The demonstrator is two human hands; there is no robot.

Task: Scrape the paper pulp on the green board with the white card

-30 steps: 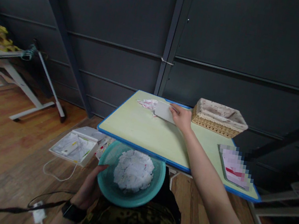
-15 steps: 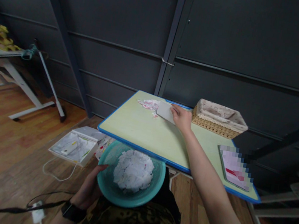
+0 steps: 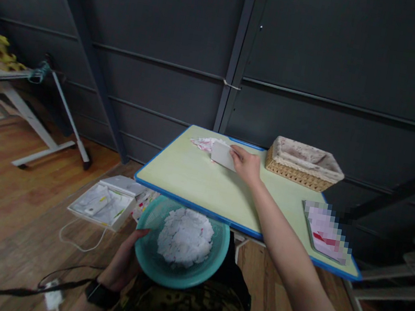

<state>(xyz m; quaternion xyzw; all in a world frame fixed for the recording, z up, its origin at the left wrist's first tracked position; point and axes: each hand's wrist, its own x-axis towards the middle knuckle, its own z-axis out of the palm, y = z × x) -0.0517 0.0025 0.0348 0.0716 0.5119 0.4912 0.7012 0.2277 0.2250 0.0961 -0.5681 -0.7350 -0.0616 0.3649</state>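
My right hand (image 3: 244, 165) grips a flat white rectangular scraper (image 3: 223, 155) by its right end, above the pale yellow table top (image 3: 188, 173) with a blue rim. Just beyond the scraper lies a small heap of white and pinkish paper scraps (image 3: 204, 143), partly hidden by it. Below the table's front edge, my left hand (image 3: 128, 256) holds the left rim of a teal plastic colander (image 3: 219, 263), thumb over the rim and fingers hidden beneath. A mound of white shredded paper (image 3: 186, 237) fills the middle of the colander.
A fabric-lined wicker basket (image 3: 296, 173) stands at the table's back right. Near the right edge lies a flat, blurred-out item (image 3: 324, 233). On the floor at left are an open white box (image 3: 118, 215), cables and a power strip (image 3: 54, 297). A dark panelled wall (image 3: 163, 89) rises behind.
My right hand has shifted slightly left and nearer with the scraper, which now stands more upright beside the scraps. My left hand and the colander have stayed in place.
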